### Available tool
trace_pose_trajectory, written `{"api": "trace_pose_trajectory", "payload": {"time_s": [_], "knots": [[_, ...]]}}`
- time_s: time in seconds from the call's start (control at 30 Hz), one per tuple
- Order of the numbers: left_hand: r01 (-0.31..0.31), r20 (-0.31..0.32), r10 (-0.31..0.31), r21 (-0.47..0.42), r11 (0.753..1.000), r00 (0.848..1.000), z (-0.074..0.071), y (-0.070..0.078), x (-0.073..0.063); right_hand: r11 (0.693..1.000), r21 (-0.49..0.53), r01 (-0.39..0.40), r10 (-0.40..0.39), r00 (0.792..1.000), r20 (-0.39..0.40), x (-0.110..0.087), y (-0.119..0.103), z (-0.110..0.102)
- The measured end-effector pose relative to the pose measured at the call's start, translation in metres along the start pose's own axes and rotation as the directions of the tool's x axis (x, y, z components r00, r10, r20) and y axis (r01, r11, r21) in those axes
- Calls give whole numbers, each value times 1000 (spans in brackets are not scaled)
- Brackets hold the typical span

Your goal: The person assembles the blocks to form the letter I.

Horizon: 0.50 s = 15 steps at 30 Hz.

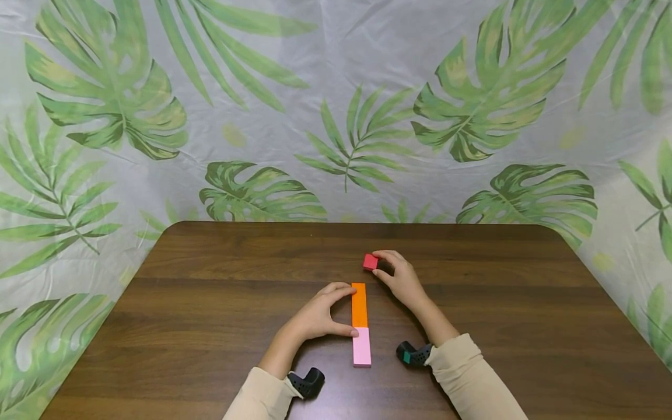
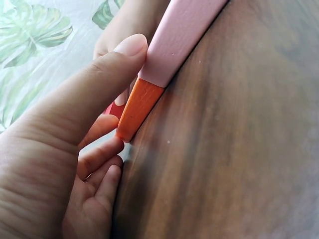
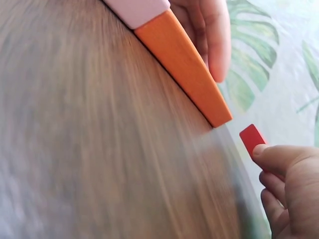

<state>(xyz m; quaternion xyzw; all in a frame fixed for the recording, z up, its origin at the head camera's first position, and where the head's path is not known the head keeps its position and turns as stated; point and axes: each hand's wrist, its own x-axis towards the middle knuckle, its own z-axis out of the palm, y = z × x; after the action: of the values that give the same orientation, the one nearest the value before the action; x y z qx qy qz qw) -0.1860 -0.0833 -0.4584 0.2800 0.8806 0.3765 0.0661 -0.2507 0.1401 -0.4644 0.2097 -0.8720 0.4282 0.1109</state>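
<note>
An orange block (image 1: pixel 359 305) and a pink block (image 1: pixel 361 347) lie end to end on the table, forming a straight strip. My left hand (image 1: pixel 318 312) is at the strip's left side; its thumb touches the pink block near the joint and its fingers reach the far part of the orange block. Beyond the strip's far end, my right hand (image 1: pixel 403 280) pinches a small red block (image 1: pixel 370 262) between thumb and fingers. In the right wrist view, the red block (image 3: pixel 252 141) stands apart from the end of the orange block (image 3: pixel 184 64).
The brown wooden table (image 1: pixel 210 326) has its far edge against a leaf-patterned curtain (image 1: pixel 357 46). Black wrist devices sit at the left wrist (image 1: pixel 308 383) and right wrist (image 1: pixel 413 354), below beige sleeves.
</note>
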Motion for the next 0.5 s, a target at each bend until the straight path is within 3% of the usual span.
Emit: {"api": "trace_pose_trajectory", "payload": {"time_s": [0.5], "knots": [[-14,-4,14,-1,1000,1000,1,-1,1,1000,-1,20,-20,999,49,4,-5,12]]}}
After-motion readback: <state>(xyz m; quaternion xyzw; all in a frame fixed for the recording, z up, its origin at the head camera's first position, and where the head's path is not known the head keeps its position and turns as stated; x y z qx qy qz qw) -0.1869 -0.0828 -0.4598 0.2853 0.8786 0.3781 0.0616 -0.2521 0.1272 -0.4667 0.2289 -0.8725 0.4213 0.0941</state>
